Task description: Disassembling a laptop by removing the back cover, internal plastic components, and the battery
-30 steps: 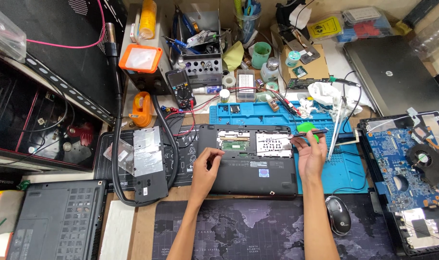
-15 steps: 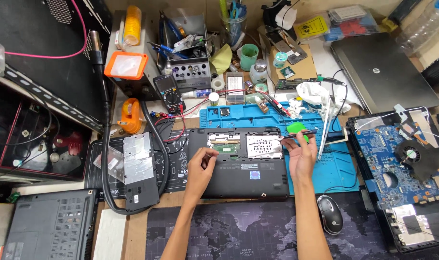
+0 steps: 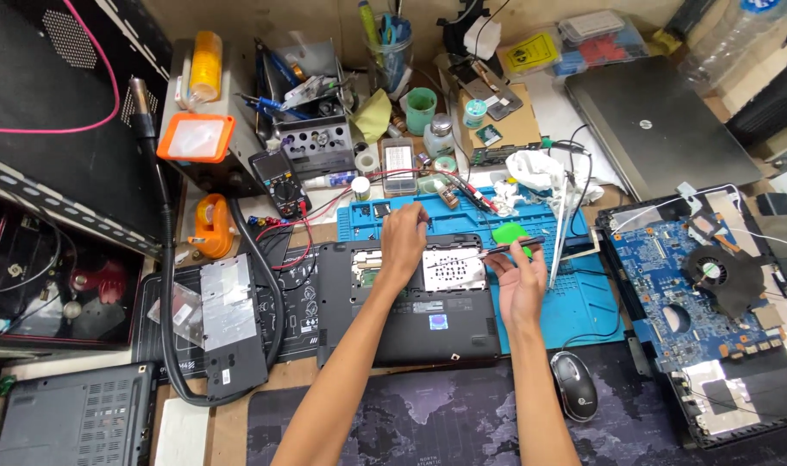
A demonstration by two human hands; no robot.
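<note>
A small black laptop (image 3: 408,302) is lying upside down in the middle of the bench, its far edge resting on a blue work mat (image 3: 574,311) and its near edge just beside a dark map-printed desk mat (image 3: 428,431). The bottom cover looks already opened at the far end: a perforated metal plate (image 3: 454,269) and some internal parts are showing there, while the near part of the shell is sitting in place. So the opening-up seems partly done, with the inner parts apparently left to deal with.

The left hand (image 3: 404,242) is reaching across the laptop to its far edge, fingers curled down toward the mat; whether it is pinching anything there, I cannot tell. The right hand (image 3: 518,285) is hovering over the right far corner of the laptop, gripping a slim dark tool (image 3: 488,253) between thumb and fingers, its tip pointing left over the metal plate. A green plastic pick (image 3: 510,235) is lying on the blue mat just beyond that hand.

To the right, 1 stripped blue circuit board with a fan (image 3: 712,285) is sitting in its open case, and a black mouse (image 3: 574,386) is resting near the right forearm. A closed grey laptop (image 3: 661,129) is lying far right. On the left, a multimeter (image 3: 283,181) is standing beside an orange-rimmed lamp (image 3: 197,138).
</note>
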